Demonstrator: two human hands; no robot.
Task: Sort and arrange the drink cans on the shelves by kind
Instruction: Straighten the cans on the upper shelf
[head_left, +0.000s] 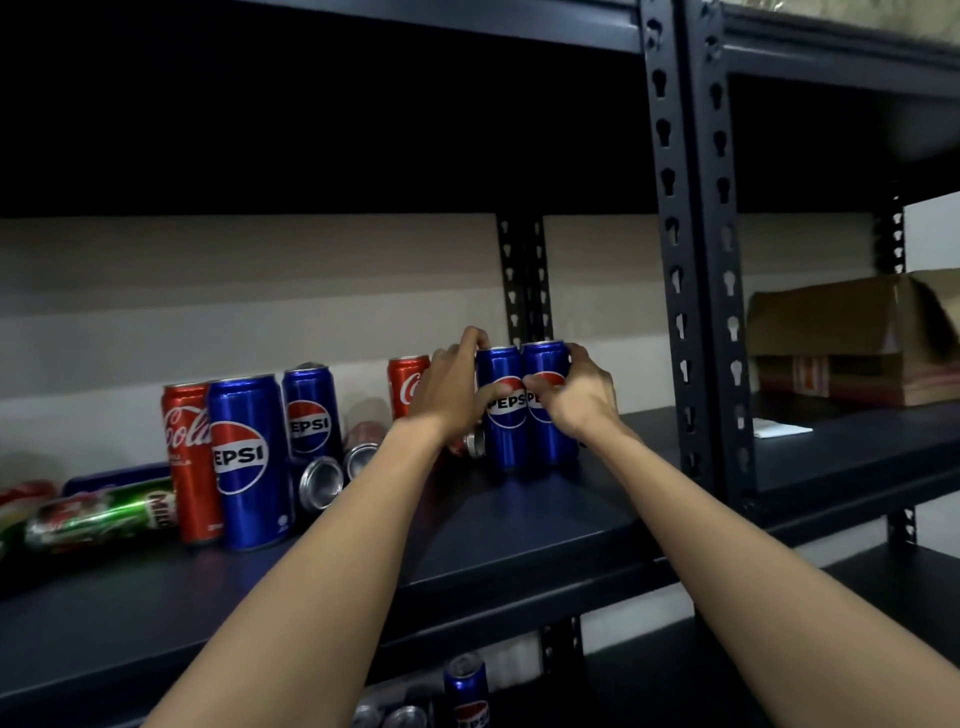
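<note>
Two upright Pepsi cans (524, 410), gripped by the left hand (449, 395) and right hand (576, 397), are apparently best pressed flush together.

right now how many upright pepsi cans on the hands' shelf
4: one in the left hand at, one in the right hand at, two further left. Others may be hidden.

One head cam – looks fwd and slightly down along both forearms, close to the shelf (519, 525), rack upright (696, 270) at right.
</note>
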